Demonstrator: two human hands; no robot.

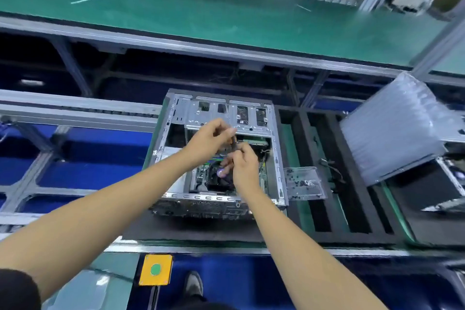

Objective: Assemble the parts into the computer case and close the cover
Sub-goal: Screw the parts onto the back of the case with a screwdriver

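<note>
Both hands meet over the open computer case (pixel 221 153), which lies on its side on a black foam mat (pixel 191 230). The left hand (pixel 208 139) pinches a thin dark cable (pixel 233 142) with curled fingers; just below it, the right hand (pixel 242 162) grips the same cable. Beneath the grip sits the motherboard (pixel 201 176); right of it, beside the case, lies a clear screw bag (pixel 304 184).

The computer case (pixel 251 118) was bare silver-grey metal, with a green circuit board (pixel 201 173) inside. Under the case lay a black foam mat (pixel 196 230). Near the case's front stood a yellow box (pixel 144 270) bearing a green button (pixel 155 269), and behind the case ran a green tabletop (pixel 226 7).
</note>
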